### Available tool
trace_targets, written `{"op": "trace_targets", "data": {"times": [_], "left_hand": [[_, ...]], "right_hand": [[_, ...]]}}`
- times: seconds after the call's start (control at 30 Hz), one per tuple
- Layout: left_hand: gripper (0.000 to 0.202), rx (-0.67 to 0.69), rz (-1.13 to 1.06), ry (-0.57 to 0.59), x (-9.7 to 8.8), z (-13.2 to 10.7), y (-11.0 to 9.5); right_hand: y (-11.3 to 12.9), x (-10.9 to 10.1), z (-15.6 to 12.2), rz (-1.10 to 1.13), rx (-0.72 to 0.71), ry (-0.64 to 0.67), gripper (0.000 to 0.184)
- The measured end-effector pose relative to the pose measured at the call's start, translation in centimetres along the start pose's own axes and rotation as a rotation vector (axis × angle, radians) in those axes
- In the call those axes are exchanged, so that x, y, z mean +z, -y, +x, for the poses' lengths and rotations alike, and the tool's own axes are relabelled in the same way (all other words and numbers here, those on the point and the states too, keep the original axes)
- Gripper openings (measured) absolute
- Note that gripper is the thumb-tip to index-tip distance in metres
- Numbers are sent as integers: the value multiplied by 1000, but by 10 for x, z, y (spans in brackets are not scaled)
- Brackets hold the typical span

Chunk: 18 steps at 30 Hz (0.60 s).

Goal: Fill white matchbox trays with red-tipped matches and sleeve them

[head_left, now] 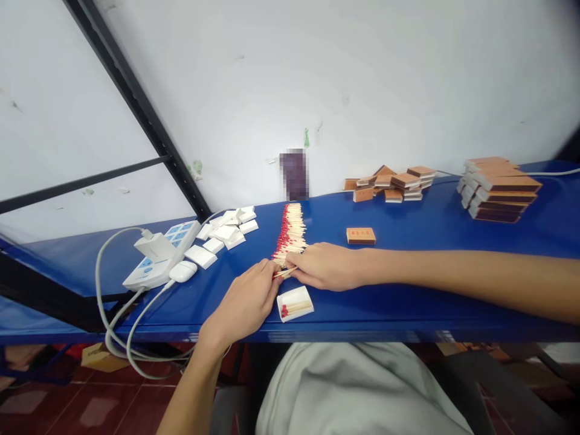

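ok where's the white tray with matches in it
In the head view, the white tray lies by the near edge of the blue table, just right of the left hand and closer to that edge than the right hand.

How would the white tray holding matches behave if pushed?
The white tray looks thin-walled, so it's probably light. It may slide on the glossy blue surface. Its matches could roll into the bare space beside them.

A small workshop is probably showing: red-tipped matches [293, 229] and stacked matchboxes [501, 187] are lying on a blue bench [430, 232], and a black frame [138, 106] is rising alongside.
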<state>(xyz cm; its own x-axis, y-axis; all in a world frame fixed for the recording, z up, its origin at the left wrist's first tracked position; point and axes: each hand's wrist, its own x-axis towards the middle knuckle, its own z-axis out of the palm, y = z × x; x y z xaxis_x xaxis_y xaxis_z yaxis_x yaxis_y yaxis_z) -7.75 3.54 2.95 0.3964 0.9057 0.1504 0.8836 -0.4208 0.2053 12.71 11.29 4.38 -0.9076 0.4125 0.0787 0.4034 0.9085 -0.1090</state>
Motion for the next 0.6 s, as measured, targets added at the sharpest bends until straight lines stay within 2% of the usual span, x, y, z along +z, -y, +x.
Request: {"op": "trace_targets", "data": {"times": [0.23,0.3,0.47,0.6], "left_hand": [[23,4,-89,-21,-6,-6,-3],[22,11,-124,0,-11,-12,-7],[21,33,-146,36,-19,-25,-20],[21,44,-132,80,-19,-28,-25]], "right_hand": [[12,-17,-5,57,63,18,22],[19,-25,-9,63,31,34,23],[34,-44,-22,89,21,128,21],[38,-49,-25,122,13,191,21]]}}
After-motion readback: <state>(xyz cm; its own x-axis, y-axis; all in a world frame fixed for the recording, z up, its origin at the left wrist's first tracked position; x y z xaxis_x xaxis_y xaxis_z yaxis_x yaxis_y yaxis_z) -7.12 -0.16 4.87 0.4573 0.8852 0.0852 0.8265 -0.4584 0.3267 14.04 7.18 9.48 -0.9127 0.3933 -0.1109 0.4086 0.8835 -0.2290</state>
